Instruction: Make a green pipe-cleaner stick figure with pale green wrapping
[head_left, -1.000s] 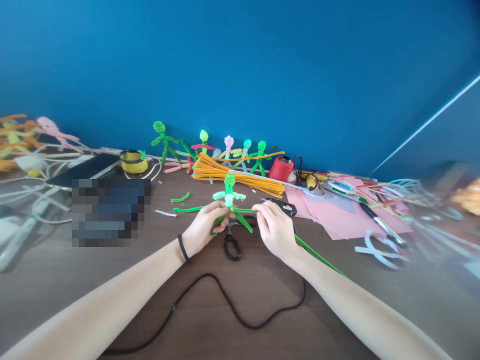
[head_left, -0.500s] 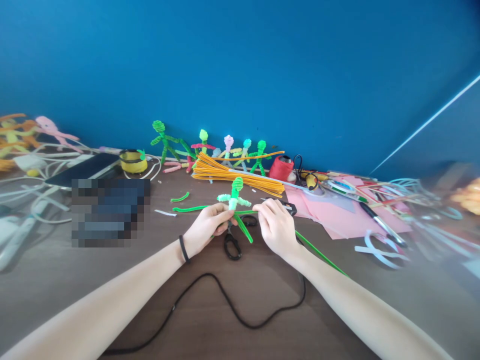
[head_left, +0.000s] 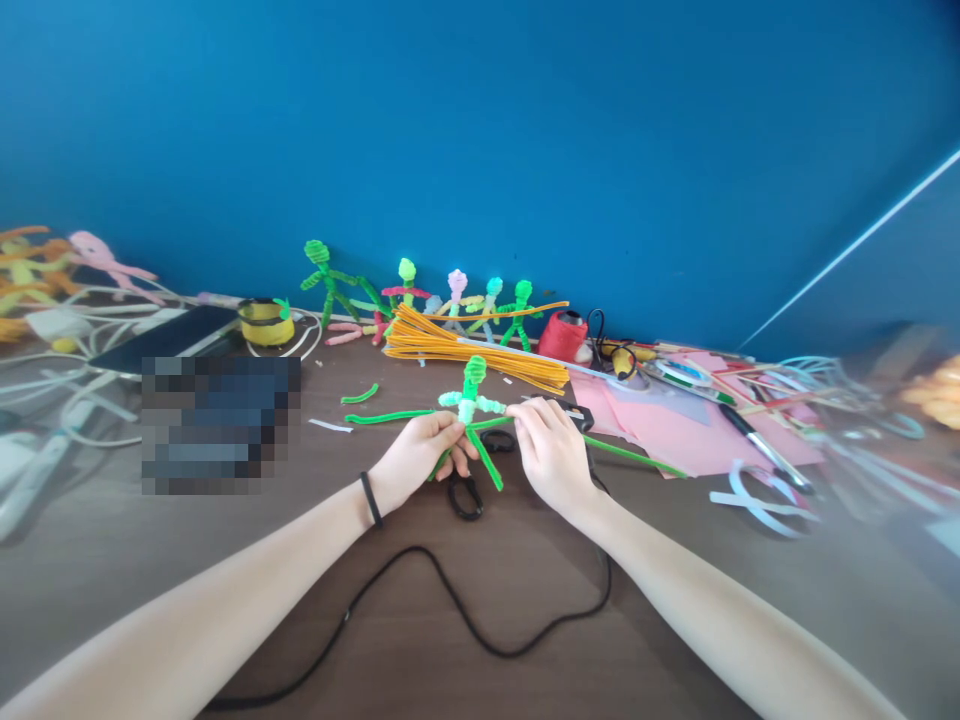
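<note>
A small green pipe-cleaner figure [head_left: 474,374] with pale green arms stands upright between my hands, its darker green legs spread below. My left hand [head_left: 424,450] pinches it at the lower body. My right hand [head_left: 551,450] is closed on a green pipe cleaner [head_left: 637,458], which runs from the figure through the fingers and out to the right. Black-handled scissors [head_left: 465,498] lie on the table just under the figure, their blades hidden by it and my left hand.
Behind the figure lies an orange pipe-cleaner bundle [head_left: 472,350], with several finished figures [head_left: 523,310] against the blue wall. Pink paper [head_left: 675,430] and a marker [head_left: 765,448] are at right. A black cord [head_left: 510,652] curves across the front; a dark, blurred-out object [head_left: 225,420] lies left.
The free end of the green pipe cleaner at the right has swung upward. The figure has shifted slightly, and the fingers of my left hand under it have moved a little.
</note>
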